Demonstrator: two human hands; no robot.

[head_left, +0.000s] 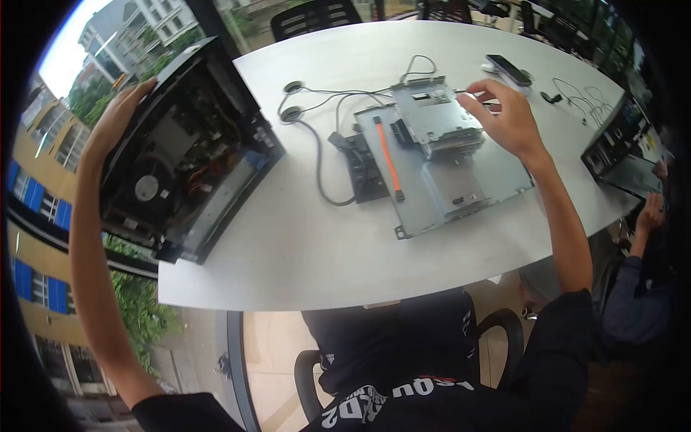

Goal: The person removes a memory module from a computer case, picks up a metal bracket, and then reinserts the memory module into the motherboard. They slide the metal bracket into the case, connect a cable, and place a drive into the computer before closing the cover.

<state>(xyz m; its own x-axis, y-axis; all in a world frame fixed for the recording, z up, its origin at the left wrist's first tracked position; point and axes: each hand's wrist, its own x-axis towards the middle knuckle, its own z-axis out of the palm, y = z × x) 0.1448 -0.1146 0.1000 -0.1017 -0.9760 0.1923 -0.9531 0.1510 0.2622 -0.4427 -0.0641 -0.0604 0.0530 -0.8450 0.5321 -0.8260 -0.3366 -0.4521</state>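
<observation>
On the left of the table an opened black computer case [162, 155] stands tilted, its fan, boards and orange wires showing. My left hand [119, 119] grips its upper outer edge, fingertips over the rim. At the right, my right hand [509, 122] hovers by the far right corner of a silver metal drive bracket [432, 115]. Its thumb and forefinger come together in a pinch; whatever is between them is too small to make out. Beneath the bracket lies a flat metal side panel [439, 183], and an orange flat cable [389, 158] rests on that panel.
Grey cables [317, 147] and a black plastic part [363, 169] lie left of the panel. A phone [508, 70] and thin wires [586, 101] are farther back. Another person's hands [651, 209] work at a second computer case [615, 144] on the right.
</observation>
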